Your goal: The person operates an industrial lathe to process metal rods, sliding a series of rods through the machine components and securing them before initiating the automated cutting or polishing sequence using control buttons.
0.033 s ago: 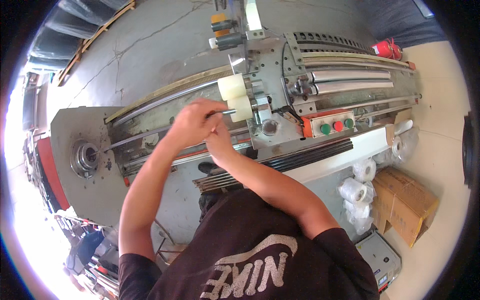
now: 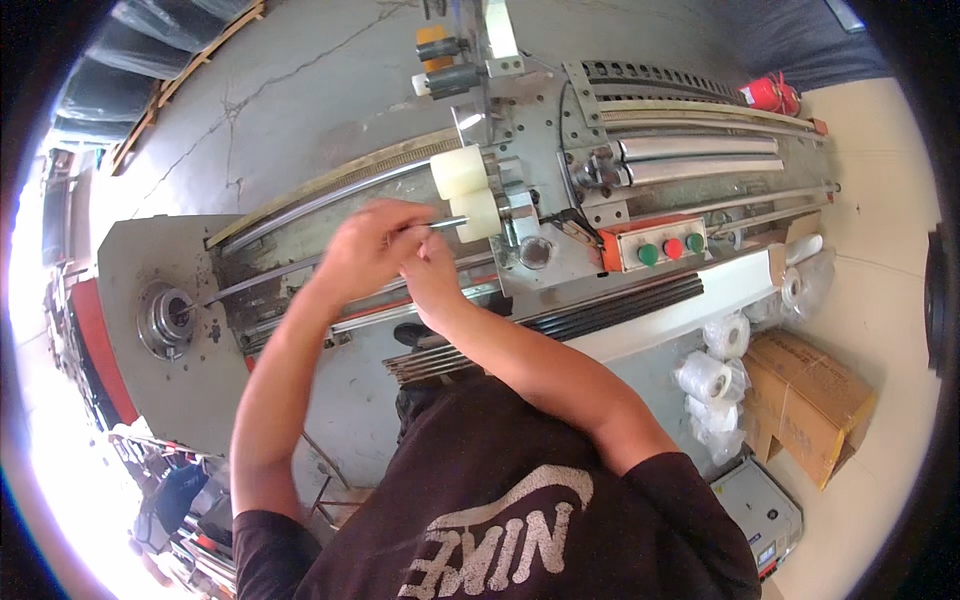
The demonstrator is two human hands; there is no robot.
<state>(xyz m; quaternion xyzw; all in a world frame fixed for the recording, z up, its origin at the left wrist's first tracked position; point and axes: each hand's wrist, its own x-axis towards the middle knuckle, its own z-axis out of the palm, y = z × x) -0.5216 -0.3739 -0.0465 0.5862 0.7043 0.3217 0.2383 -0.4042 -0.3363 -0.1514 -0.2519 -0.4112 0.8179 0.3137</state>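
A thin metal rod (image 2: pixel 262 282) runs across the machine from the round chuck (image 2: pixel 168 320) on the left to the pair of cream rollers (image 2: pixel 478 215) on the carriage. My left hand (image 2: pixel 368 250) is closed around this rod, just left of the rollers, its fingers slightly blurred. Close beside it, my right hand (image 2: pixel 432 284) reaches up from below with bent fingers pressed together at the rod. What the right fingertips pinch is hidden between the two hands. A short bright stretch of rod shows between the fingers and the lower roller.
An orange-edged button box (image 2: pixel 655 246) sits on the carriage's right. Several dark rods (image 2: pixel 610 312) lie along the machine's near side. Plastic-wrapped rolls (image 2: pixel 706 380) and a cardboard box (image 2: pixel 808 395) stand at the right. A red fire extinguisher (image 2: pixel 770 95) is at the far right.
My left hand has shifted a little to the left along the rod. My right hand stays close beside it, its fingers slightly higher and further left.
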